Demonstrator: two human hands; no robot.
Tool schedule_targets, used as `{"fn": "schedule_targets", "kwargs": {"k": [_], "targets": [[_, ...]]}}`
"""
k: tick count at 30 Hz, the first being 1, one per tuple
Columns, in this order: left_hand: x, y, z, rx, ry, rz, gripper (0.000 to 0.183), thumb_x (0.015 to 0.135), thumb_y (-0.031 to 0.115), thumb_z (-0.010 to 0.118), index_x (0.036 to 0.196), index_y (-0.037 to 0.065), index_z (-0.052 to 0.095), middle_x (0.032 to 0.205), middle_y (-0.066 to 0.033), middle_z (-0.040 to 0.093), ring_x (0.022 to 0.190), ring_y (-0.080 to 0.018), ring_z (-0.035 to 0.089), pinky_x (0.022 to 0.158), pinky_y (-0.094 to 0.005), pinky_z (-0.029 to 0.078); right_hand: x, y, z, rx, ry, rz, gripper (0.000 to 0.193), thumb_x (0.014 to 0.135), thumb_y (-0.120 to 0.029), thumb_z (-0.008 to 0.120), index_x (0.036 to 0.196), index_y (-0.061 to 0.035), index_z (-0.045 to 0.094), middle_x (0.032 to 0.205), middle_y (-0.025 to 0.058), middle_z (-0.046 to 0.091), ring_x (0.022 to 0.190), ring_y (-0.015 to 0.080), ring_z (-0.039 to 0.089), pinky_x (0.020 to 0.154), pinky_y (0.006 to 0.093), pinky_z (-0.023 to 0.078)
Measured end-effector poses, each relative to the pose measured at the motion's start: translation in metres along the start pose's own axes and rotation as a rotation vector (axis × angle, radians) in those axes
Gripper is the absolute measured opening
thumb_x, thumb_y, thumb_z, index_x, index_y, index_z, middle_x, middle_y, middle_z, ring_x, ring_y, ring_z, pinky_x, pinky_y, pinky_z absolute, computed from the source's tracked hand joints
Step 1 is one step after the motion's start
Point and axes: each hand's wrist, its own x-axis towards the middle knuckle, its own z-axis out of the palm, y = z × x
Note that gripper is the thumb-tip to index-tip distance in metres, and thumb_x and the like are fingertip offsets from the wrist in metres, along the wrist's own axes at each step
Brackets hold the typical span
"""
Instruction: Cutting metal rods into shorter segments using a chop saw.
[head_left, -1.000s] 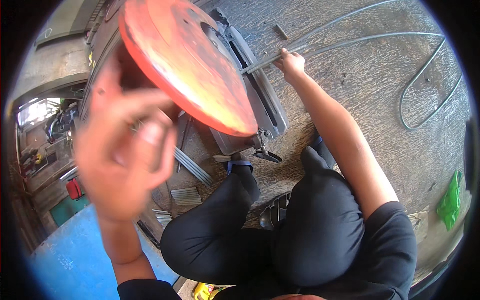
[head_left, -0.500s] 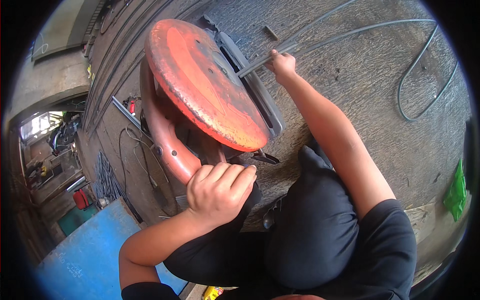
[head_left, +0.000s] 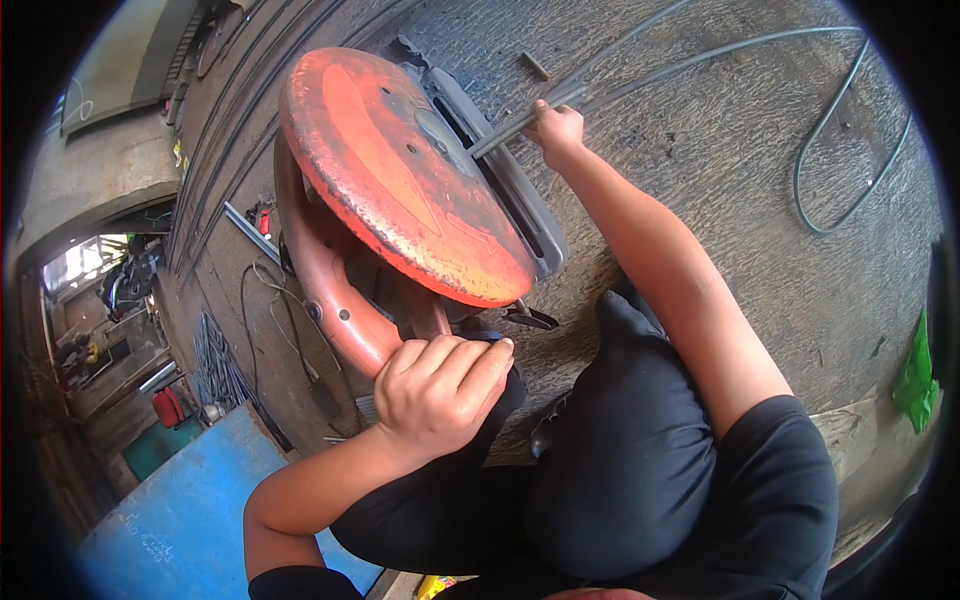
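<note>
My left hand (head_left: 440, 393) is wrapped round the handle of an orange cut-off saw (head_left: 345, 310), at the near end of its curved arm. The saw's worn, round orange blade guard (head_left: 400, 190) hides the blade from above. Farther off, my right hand (head_left: 556, 130) is closed round thin grey metal rods (head_left: 503, 135). The rods run across the saw's dark grey base (head_left: 520, 205), and their near ends stop beside the guard. Whether the blade touches the rods cannot be seen.
Long rods (head_left: 740, 62) stretch away to the right over the rough floor, one bending into a loop. A short offcut (head_left: 536, 66) lies beyond my right hand. On the left are a blue panel (head_left: 190, 500), a bundle of rods (head_left: 218, 365) and cables (head_left: 285, 300). A green bag (head_left: 915, 380) lies right.
The whole view has shifted slightly. Both hands keep their grips on the saw handle and the metal rods, with no clear movement of either.
</note>
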Motion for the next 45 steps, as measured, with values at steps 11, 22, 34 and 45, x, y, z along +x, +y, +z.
{"fn": "schedule_targets", "kwargs": {"k": [11, 22, 34, 45], "targets": [[-0.001, 0.000, 0.002, 0.004, 0.008, 0.010, 0.017, 0.075, 0.014, 0.070, 0.089, 0.006, 0.068, 0.076, -0.0008, 0.065, 0.065, -0.0158, 0.060, 0.056, -0.0306, 0.040, 0.005, 0.003, 0.001, 0.001, 0.025, 0.003, 0.024, 0.093, -0.014, 0.056, 0.102, 0.0087, 0.054, 0.091, 0.0169, 0.062, 0.082, 0.0264, 0.066, 0.070, 0.0371, 0.061], [-0.003, -0.001, 0.005, 0.025, 0.028, 0.020, 0.017, 0.074, 0.013, 0.068, 0.090, 0.008, 0.068, 0.073, 0.0018, 0.059, 0.067, -0.0136, 0.058, 0.056, -0.0296, 0.040, -0.003, -0.002, 0.004, 0.004, 0.052, 0.007, 0.024, 0.093, -0.015, 0.057, 0.100, 0.0083, 0.056, 0.091, 0.0167, 0.062, 0.079, 0.0256, 0.065, 0.069, 0.0361, 0.061], [-0.003, 0.000, 0.004, 0.015, 0.017, 0.010, 0.017, 0.072, 0.011, 0.071, 0.088, 0.006, 0.067, 0.074, -0.0005, 0.063, 0.064, -0.0157, 0.059, 0.055, -0.0305, 0.039, 0.001, 0.001, 0.001, 0.030, -0.014, 0.016, 0.024, 0.094, -0.014, 0.056, 0.104, 0.0080, 0.053, 0.095, 0.0169, 0.061, 0.084, 0.0265, 0.065, 0.073, 0.0367, 0.061], [-0.002, 0.000, 0.003, 0.008, 0.020, 0.010, 0.017, 0.072, 0.011, 0.070, 0.087, 0.006, 0.068, 0.074, -0.0005, 0.063, 0.065, -0.0156, 0.060, 0.055, -0.0303, 0.039, 0.008, 0.010, -0.005, 0.212, -0.142, -0.017, 0.021, 0.094, -0.015, 0.055, 0.101, 0.0050, 0.054, 0.093, 0.0145, 0.064, 0.081, 0.0241, 0.067, 0.070, 0.0365, 0.060]]}}
